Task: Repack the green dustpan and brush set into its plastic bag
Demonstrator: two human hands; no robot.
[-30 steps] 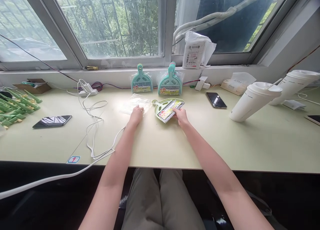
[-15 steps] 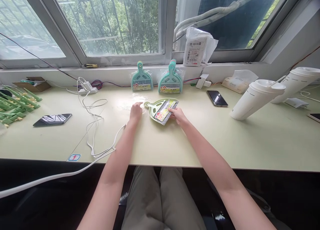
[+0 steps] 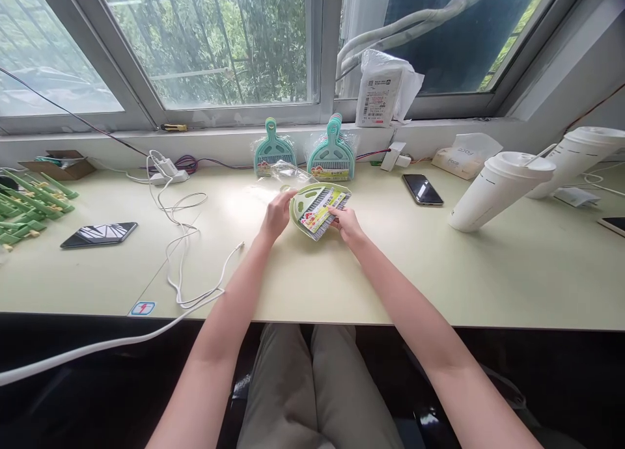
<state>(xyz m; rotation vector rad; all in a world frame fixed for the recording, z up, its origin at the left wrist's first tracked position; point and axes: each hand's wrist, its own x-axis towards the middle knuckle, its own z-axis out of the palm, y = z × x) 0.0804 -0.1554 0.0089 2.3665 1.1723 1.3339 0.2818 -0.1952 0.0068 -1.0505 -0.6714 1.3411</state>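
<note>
Head view: pale green dustpan set [image 3: 318, 209], striped brush and bright label card inside, gripped at its edges by my left hand [image 3: 276, 216] and right hand [image 3: 344, 222], mid-table. Pale green table [image 3: 439, 267]; 2 teal dustpan sets [image 3: 303, 156] against the window sill.

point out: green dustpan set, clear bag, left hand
green dustpan set [image 3: 317, 209], head view, on its printed label card.
clear bag [image 3: 288, 173], head view, on its raised film.
left hand [image 3: 276, 216], head view, back of hand.

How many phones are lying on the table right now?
3: a phone at left by the white cable, a second phone right of centre, and a third phone cut off at the right edge.
</note>
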